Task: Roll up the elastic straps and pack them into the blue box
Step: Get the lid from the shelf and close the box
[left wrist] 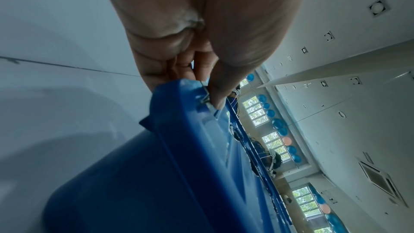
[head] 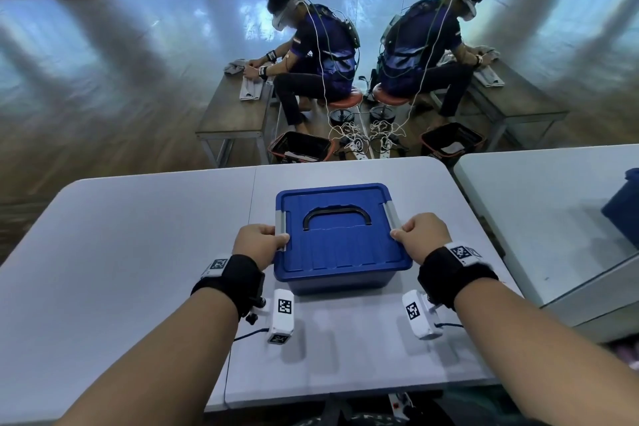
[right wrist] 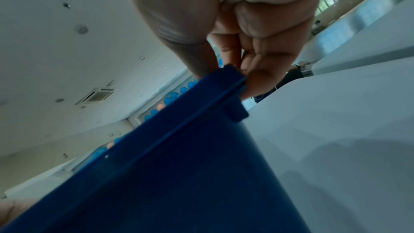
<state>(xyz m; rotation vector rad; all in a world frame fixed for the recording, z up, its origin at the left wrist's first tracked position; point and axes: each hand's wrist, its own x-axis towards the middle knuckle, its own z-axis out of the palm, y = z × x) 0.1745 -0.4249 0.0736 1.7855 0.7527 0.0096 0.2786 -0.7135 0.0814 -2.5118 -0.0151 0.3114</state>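
- The blue box (head: 340,252) sits in the middle of the worktop (head: 121,252), lid (head: 339,228) on, black handle (head: 337,216) folded flat.
- The left hand (head: 257,240) has its grip closed on the lid's left edge by the grey latch (head: 280,221): thumb on top, fingers (left wrist: 179,66) curled under the rim.
- The right hand (head: 420,233) mirrors it by the right latch (head: 392,214), fingers (right wrist: 253,77) hooked under the rim, thumb above.
- My guess is the step is working the lid or its latches (opening or sealing, I cannot tell which). To do it well: move both sides evenly, keep the box flat, and do not twist the lid.
- No straps are in sight anywhere on the worktop; with the lid on, I cannot say whether they are inside.
- Another blue bin (head: 622,207) stands at the edge of the next table; its contents are hidden.
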